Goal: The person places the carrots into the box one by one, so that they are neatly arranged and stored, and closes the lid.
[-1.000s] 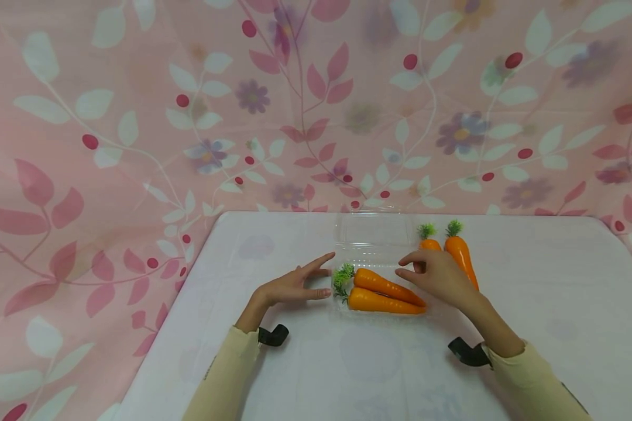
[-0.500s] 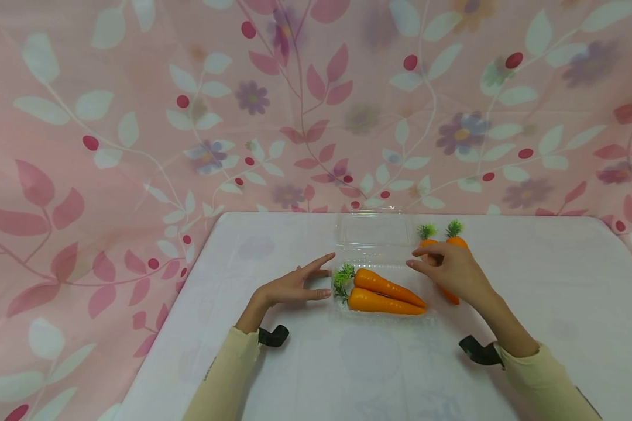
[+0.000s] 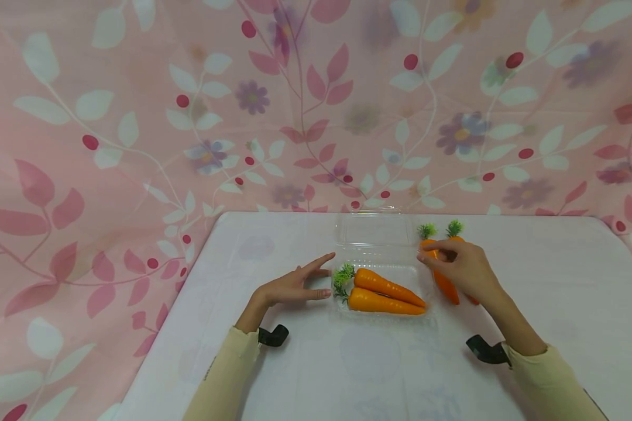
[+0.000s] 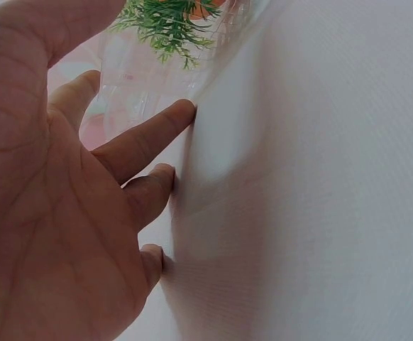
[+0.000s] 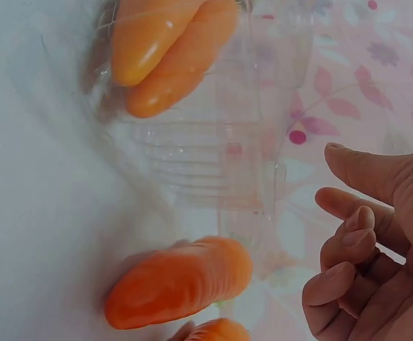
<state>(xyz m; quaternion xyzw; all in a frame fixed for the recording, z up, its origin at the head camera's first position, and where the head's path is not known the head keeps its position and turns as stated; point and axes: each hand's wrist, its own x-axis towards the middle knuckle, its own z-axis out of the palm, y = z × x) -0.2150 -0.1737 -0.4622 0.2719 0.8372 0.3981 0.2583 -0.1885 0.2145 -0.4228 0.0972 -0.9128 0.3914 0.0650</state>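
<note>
A clear plastic clamshell box [image 3: 423, 275] lies with its lid [image 3: 376, 229] folded back. Inside it, two orange toy carrots [image 3: 381, 302] lie side by side, their leafy green tops [image 3: 342, 275] to the left. My left hand [image 3: 289, 286] spreads its fingers at the box's left side; its fingertips [image 4: 185, 110] rest on the table in the left wrist view. Over two more carrots right of the box hovers my right hand [image 3: 462, 266]. Its thumb and index finger are apart, and the other fingers are bent around nothing. One carrot [image 5: 182, 280] shows below the thumb; the other is mostly hidden.
A white cloth covers the table [image 3: 274, 380]. Behind it hangs a pink floral curtain [image 3: 316, 117]. Black wrist mounts [image 3: 274, 335] stick out beneath both forearms.
My right hand has drawn back to the right, away from the box and over the two loose carrots. My left hand and the boxed carrots have stayed put.
</note>
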